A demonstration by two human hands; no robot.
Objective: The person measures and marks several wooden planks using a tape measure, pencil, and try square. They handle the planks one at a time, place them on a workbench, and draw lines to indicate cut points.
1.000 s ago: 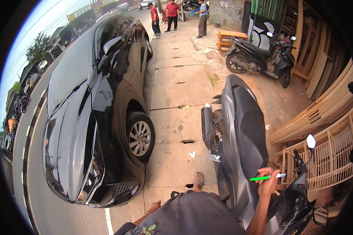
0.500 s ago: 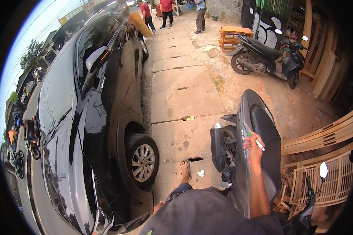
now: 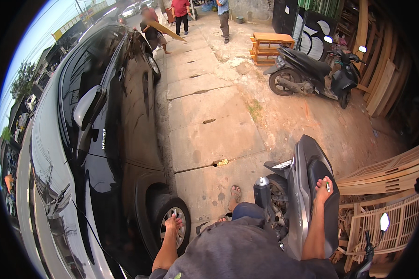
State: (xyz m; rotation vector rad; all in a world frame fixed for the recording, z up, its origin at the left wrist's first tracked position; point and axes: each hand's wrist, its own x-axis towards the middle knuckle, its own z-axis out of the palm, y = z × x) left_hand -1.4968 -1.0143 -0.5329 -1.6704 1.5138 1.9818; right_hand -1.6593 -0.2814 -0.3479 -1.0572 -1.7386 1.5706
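My right hand [image 3: 324,187] is closed around a slim white and green pen [image 3: 328,187], mostly hidden by the fingers. It hovers over the black seat of a grey scooter [image 3: 307,160] parked close on my right. My left hand [image 3: 173,225] hangs low on the left with its fingers loosely apart and nothing seen in them. Behind that hand, in the picture, is the front wheel [image 3: 186,218] of a dark car [image 3: 130,149]. A sandalled foot of mine shows on the paving ahead.
Concrete slabs [image 3: 209,104] with gaps and small holes run ahead between car and scooter. A black scooter [image 3: 307,69] and a wooden rack [image 3: 272,44] stand ahead on the right. Wooden frames [image 3: 386,167] lean at the right. A person carrying a board [image 3: 166,30] and others [image 3: 180,14] are at the far end.
I have moved forward between car and scooter. My left hand has risen into view beside the wheel; my right hand, still holding the pen, has shifted right. A distant person's board has tilted.
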